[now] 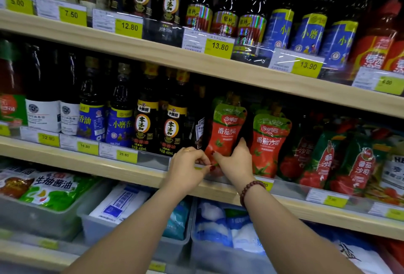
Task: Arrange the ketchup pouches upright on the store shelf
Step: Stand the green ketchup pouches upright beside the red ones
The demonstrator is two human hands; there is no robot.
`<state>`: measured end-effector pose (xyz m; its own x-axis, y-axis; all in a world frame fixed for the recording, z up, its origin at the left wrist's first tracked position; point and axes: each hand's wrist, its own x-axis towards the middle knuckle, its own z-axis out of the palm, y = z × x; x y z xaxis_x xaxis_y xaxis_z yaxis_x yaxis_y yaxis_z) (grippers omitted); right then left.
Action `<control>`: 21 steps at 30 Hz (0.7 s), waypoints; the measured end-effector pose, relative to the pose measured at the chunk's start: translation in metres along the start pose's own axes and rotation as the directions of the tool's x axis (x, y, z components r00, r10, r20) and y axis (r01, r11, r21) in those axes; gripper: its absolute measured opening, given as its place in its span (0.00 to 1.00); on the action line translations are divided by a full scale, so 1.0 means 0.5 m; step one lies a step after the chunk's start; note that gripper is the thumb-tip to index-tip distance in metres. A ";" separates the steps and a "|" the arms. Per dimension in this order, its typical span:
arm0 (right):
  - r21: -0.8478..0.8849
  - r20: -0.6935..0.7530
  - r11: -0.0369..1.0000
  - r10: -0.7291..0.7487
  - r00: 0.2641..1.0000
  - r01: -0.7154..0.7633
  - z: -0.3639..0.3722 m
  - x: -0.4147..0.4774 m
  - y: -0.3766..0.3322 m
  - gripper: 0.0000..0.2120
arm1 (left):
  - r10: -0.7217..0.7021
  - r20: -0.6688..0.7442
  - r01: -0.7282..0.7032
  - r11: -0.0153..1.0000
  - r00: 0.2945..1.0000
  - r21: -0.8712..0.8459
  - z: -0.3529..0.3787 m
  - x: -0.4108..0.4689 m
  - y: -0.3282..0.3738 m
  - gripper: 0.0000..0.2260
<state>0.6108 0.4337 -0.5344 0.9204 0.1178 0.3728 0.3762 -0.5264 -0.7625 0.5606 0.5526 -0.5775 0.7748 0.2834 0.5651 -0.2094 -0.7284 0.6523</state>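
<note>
Soft, floppy and likely light, slick film: best taken low, at the base corners. Ketchup pouch (227, 129) on the middle shelf (54, 156), at nine o'clock of a second pouch (269, 142). Long axis near vertical, spout toward twelve. Left hand (190, 164) pinching the bottom-left corner, right hand (236, 162) curled round the bottom-right.

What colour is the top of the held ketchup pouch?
Green; the pouch shows best in head view.

Both hands meet at the foot of a ketchup pouch (227, 128) standing on the shelf (135, 165). The right hand (237, 162) grips its lower right side, and the left hand (189, 164) pinches its bottom corner. A second pouch (269, 142) stands just right of the right hand, and dark bottles (172, 129) stand just left of the left hand.
</note>
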 end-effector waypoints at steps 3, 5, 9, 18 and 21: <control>0.026 0.035 1.000 0.010 0.999 -0.010 0.016 -0.004 -0.006 0.27 | -0.010 -0.014 0.011 1.000 1.000 0.010 -0.009 0.002 -0.007 0.06; 0.047 0.048 0.999 0.002 0.999 -0.004 0.012 0.001 -0.005 0.28 | -0.064 -0.039 0.062 0.997 0.997 -0.048 -0.015 0.010 0.001 0.05; 0.139 0.071 0.990 -0.004 0.997 -0.006 0.005 0.004 0.000 0.27 | -0.217 -0.074 0.194 0.953 0.973 -0.234 -0.027 0.022 0.010 0.14; 0.407 0.254 0.910 -0.036 0.967 -0.073 -0.035 0.007 0.033 0.19 | -0.232 0.051 0.237 0.945 0.971 -0.223 -0.003 0.033 0.044 0.28; 0.424 0.266 0.905 -0.100 0.959 -0.024 -0.036 0.003 0.041 0.15 | -0.237 0.009 0.234 0.948 0.971 -0.214 -0.001 0.035 0.048 0.28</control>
<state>0.6181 0.4079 -0.5397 0.8732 0.3897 0.2926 0.3641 -0.1226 -0.9233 0.5690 0.5403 -0.5518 0.8079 0.4423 0.3894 -0.1451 -0.4912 0.8589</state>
